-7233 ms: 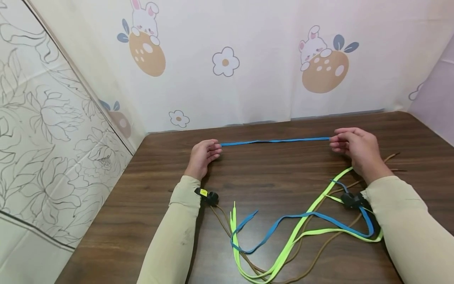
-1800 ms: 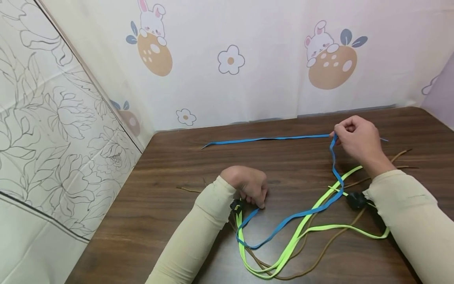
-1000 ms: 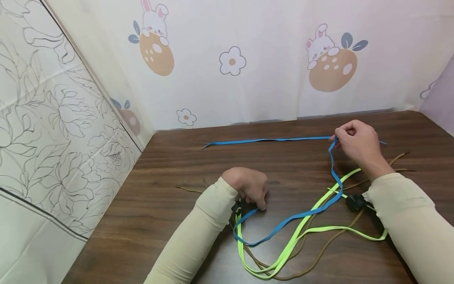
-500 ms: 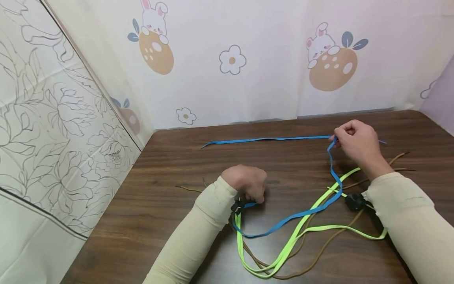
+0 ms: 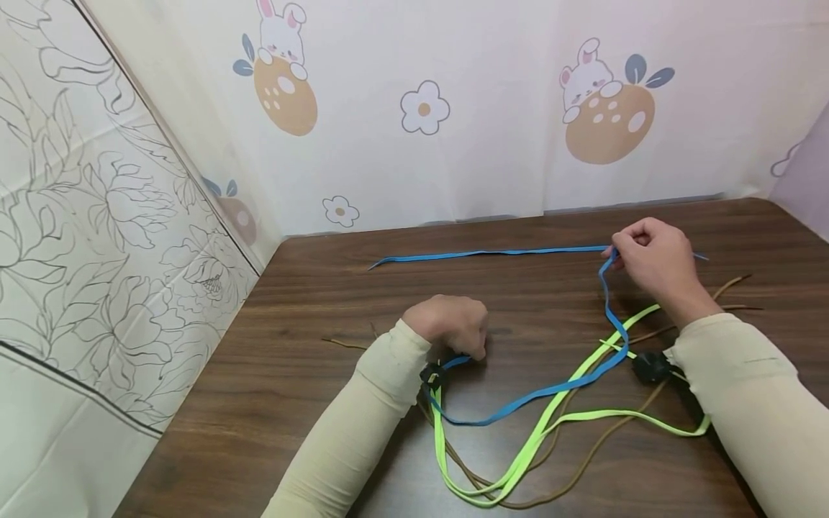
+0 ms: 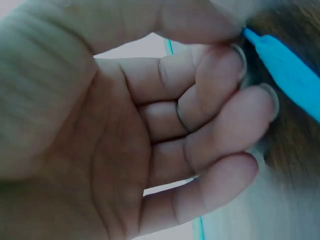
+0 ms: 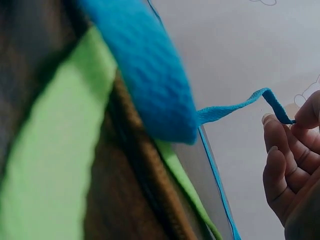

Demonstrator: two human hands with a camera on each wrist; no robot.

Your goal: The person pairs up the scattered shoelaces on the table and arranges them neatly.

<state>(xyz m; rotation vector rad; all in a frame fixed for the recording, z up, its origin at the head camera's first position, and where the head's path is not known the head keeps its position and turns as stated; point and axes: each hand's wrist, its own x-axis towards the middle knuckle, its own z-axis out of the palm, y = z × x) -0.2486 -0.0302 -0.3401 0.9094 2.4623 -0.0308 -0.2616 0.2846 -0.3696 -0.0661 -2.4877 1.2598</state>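
While left hand (image 5: 450, 324) pinches one tip of slack blue flat shoelace (image 6: 290, 72) and right hand (image 5: 654, 259) pinches it near counter's (image 5: 227, 403) far-right corner, strand between crosses green laces (image 5: 531, 447); likely light, limp, best gripped at stiffer tips.

Left hand (image 6: 120, 135): palm toward camera, fingers (image 6: 235, 120) curled, tip of blue lace (image 6: 287, 70) pinched at upper right. Lace runs down to the right edge. Brown worktop (image 6: 300, 30) behind, blurred. Thin blue line (image 6: 201, 230) visible beyond the fingers.
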